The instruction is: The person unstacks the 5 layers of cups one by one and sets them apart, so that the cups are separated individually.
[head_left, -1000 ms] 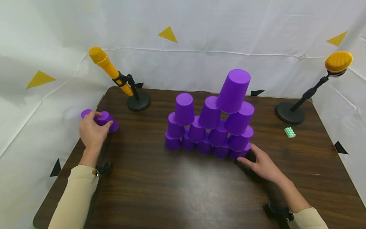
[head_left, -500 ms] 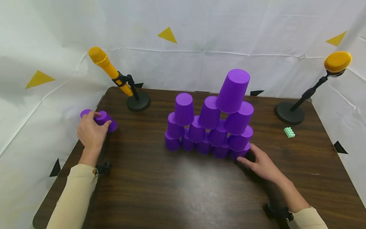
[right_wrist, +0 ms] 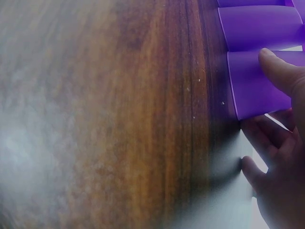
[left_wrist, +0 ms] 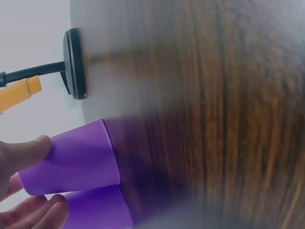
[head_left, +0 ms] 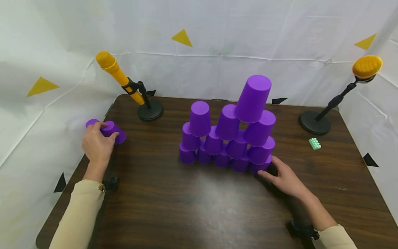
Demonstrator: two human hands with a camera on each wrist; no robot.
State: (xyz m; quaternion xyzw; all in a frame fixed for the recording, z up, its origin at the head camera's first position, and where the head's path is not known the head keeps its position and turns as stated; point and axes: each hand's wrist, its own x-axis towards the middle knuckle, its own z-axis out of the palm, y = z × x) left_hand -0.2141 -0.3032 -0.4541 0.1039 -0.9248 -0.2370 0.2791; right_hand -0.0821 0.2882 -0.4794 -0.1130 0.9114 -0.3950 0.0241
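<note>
On the table's left side, my left hand [head_left: 97, 143] pinches an upside-down purple cup [head_left: 117, 134] [left_wrist: 71, 164] between thumb and fingers. A second purple cup [head_left: 92, 122] [left_wrist: 102, 210] stands against it, partly hidden by the fingers. Upside-down purple cups form a stepped stack at centre, with three in the third row and one single cup [head_left: 253, 98] on top, over the middle and right ones. My right hand [head_left: 286, 178] grips the bottom row's rightmost cup [head_left: 257, 168] [right_wrist: 255, 88], thumb at the front, other fingers at its far side.
A yellow microphone [head_left: 116, 72] on a black stand is at the back left. Another yellow microphone [head_left: 367, 67] stands at the back right, a pale green brick [head_left: 314, 144] in front of its base. White sheeting [head_left: 217, 31] rises behind the brown table [head_left: 174, 207].
My left hand and the two cups by it have shifted slightly left. The stack and my right hand have kept their places.
</note>
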